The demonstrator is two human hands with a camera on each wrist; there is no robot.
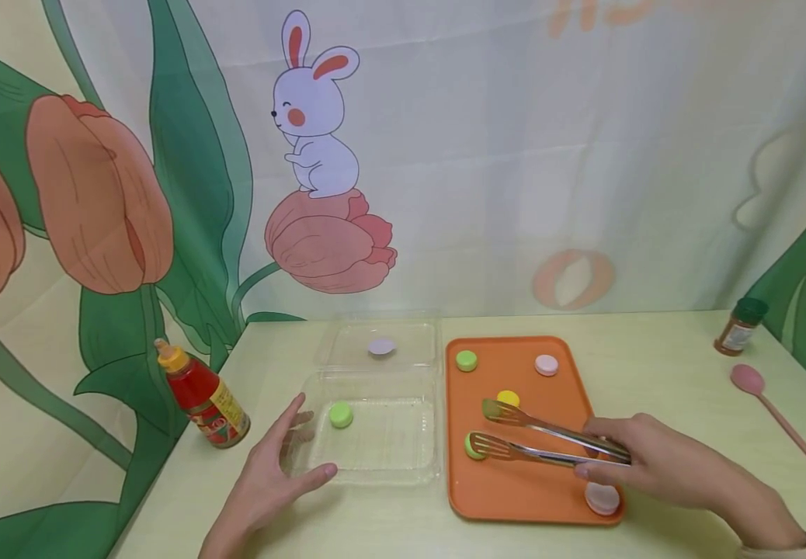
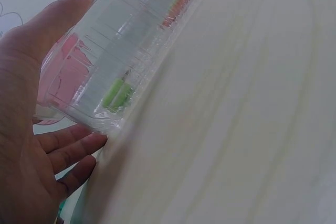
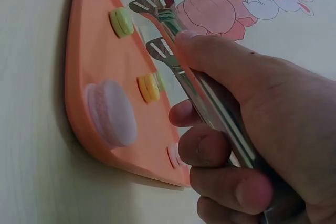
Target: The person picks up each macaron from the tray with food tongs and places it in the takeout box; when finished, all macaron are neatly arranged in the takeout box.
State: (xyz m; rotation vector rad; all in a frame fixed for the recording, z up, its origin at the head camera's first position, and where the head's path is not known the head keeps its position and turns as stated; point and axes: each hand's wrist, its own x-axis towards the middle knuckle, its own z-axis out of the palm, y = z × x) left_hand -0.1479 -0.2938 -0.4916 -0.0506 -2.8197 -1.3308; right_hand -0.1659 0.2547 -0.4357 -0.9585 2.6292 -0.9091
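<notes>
Tongs [image 1: 550, 456] gripped, spoon [image 1: 750, 381] only in head view

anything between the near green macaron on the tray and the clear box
Nothing loose shows between the macaron and the box; only the tray rim and the box's own side wall stand in between.

Soft, even light fills the head view, where the red bottle [image 1: 203, 400] and small jar [image 1: 740, 330] lean outward in wide-angle stretch. Both wrist views are dimmer, with glints on the clear container [image 2: 118, 40] and metal tongs [image 3: 227, 121] and a soft shadow edging the orange tray [image 3: 97, 61].
</notes>
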